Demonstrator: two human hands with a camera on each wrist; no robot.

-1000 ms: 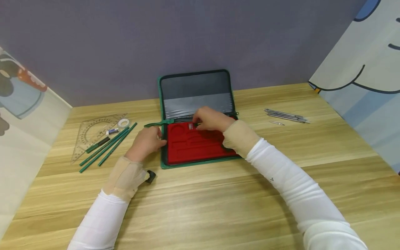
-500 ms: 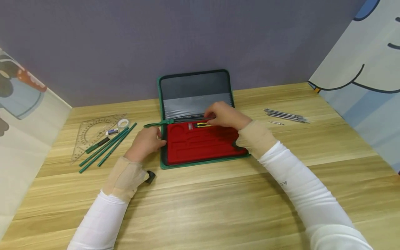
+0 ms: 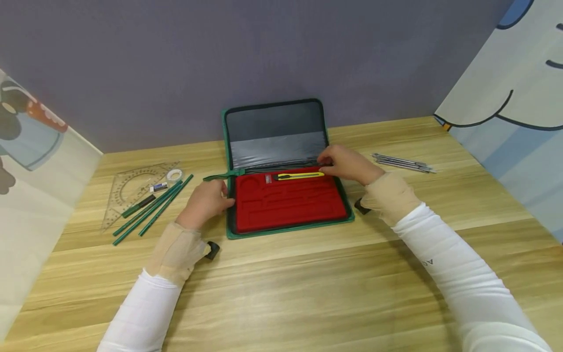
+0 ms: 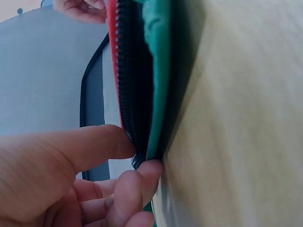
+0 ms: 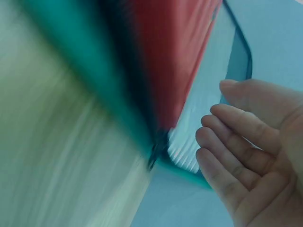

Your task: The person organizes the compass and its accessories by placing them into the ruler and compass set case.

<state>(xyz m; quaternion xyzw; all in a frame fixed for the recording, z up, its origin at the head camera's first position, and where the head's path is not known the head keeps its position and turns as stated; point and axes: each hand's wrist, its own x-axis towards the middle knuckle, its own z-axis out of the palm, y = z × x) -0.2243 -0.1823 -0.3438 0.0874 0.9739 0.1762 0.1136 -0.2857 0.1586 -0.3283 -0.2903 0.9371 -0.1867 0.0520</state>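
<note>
A green zippered case point(image 3: 290, 227) lies unfolded on the table, its dark lid point(image 3: 274, 120) raised against the backdrop. Inside, a red moulded tray point(image 3: 290, 215) has a yellow utility knife point(image 3: 301, 176) in its top slot, with a small clear box point(image 3: 268, 178) left of it. My left hand point(image 3: 205, 203) pinches the case's left edge; the left wrist view shows thumb and finger at the zipper point(image 4: 124, 71). My right hand point(image 3: 347, 164) hovers by the knife's right end, fingers loosely bent, holding nothing in the right wrist view.
Left of the case lie a clear set square point(image 3: 115, 188), a white tape ring point(image 3: 174, 175), an eraser point(image 3: 158, 187), a green-and-black pen-like stick point(image 3: 138, 206) and green pencils point(image 3: 151, 212). Several slim metal tools point(image 3: 402, 163) lie to the right.
My right hand has moved rightward along the tray's top, away from the knife's left end, so the yellow knife now shows. The left hand has stayed on the case's edge.
</note>
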